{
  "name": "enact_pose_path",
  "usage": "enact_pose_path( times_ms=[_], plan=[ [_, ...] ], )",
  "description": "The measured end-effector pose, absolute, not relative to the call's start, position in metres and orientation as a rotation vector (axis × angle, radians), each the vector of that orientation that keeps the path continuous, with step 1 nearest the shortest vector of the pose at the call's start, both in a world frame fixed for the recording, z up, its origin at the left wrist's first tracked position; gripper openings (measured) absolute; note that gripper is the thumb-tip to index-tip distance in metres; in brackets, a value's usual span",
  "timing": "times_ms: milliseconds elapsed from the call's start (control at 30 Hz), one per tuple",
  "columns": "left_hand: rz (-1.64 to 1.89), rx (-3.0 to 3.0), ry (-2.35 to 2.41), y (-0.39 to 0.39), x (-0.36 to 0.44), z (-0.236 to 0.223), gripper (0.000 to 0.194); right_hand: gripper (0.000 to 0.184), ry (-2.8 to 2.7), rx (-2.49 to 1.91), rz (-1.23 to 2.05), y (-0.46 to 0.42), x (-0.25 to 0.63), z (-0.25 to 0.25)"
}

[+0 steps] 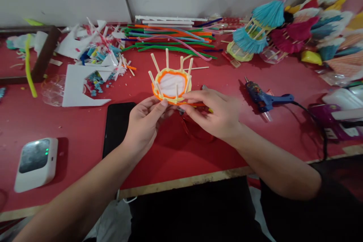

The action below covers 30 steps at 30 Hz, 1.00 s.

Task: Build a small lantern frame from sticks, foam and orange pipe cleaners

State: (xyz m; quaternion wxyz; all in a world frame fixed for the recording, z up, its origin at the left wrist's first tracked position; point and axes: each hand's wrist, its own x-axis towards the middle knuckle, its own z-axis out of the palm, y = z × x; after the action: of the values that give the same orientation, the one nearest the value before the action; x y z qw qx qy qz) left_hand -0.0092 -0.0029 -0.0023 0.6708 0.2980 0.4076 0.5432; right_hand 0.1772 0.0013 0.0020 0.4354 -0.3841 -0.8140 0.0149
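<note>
My left hand [146, 119] and my right hand [217, 111] both pinch the near rim of a small round craft basket base [171, 84]. The base has a white middle, an orange and yellow pipe-cleaner rim, and several thin wooden sticks standing up around it. It is held just above the red table [85, 128], tilted toward me. My left thumb and fingers grip the lower left of the rim. The fingers of my right hand close on the lower right of the rim. A red loop lies on the table under my right hand.
A blue glue gun [265, 99] lies to the right with its cord trailing off. Coloured pipe cleaners [172, 38] lie at the back, paper scraps [93, 60] at back left, tasselled finished crafts [263, 26] at back right. A black phone [117, 124] and a white device [35, 162] sit near left.
</note>
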Motion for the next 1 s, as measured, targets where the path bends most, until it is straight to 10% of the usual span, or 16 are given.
enact_pose_path(
  times_ms=[1000],
  plan=[
    [1.266, 0.695, 1.009, -0.003, -0.01, -0.002, 0.034, 0.022, -1.934, -1.045, 0.408, 0.018, 0.202, -0.001]
  ],
)
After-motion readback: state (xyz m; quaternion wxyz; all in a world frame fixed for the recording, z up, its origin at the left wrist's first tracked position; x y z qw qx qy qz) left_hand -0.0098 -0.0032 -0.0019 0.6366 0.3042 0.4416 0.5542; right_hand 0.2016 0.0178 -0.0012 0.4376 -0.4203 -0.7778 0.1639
